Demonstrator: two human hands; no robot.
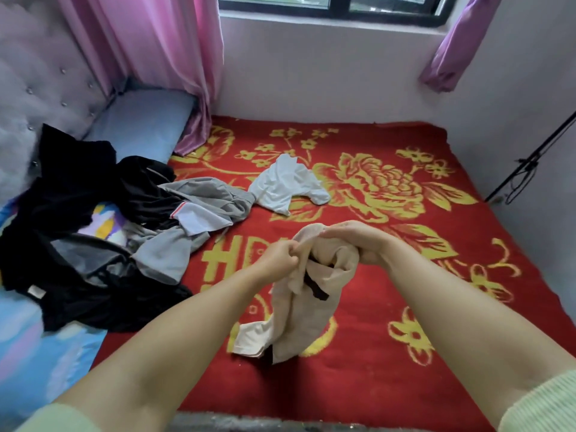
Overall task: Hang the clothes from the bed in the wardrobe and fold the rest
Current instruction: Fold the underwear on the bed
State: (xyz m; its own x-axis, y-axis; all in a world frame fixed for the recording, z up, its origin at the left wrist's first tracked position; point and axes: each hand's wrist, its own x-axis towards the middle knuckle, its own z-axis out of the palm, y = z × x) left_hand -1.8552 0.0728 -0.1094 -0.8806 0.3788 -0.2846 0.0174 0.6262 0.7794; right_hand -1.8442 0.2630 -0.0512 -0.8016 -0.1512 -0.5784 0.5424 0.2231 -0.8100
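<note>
A beige garment (307,294) is held up over the bed (374,353) by two bare hands. The top edge of the cloth is pinched by the left hand (279,255), with the fingers curled tight around a small fold. The other side of the top edge is gripped by the right hand (352,241), whose fingers are bent down over the cloth. The two hands are kept close together, and the rest of the beige garment is left hanging down between the arms, with its lowest part resting on the red blanket (358,385). A black strip is seen inside the folds of the beige cloth. The red blanket is covered with yellow flowers and is spread over most of the bed. A white garment (288,185) is left crumpled on the blanket, farther away from the hands. A grey garment (202,207) with a white and red edge is laid just beside the white one, on the left. A heap of black clothes (81,232) is piled on the left side of the bed, partly under the grey garment. A blue pillow (143,120) is placed near the padded headboard (46,76). Pink curtains (162,57) are hung by the window (330,4), and one of them reaches down to the bed. Pale green sleeves are seen at the bottom corners, pushed up past the forearms.
</note>
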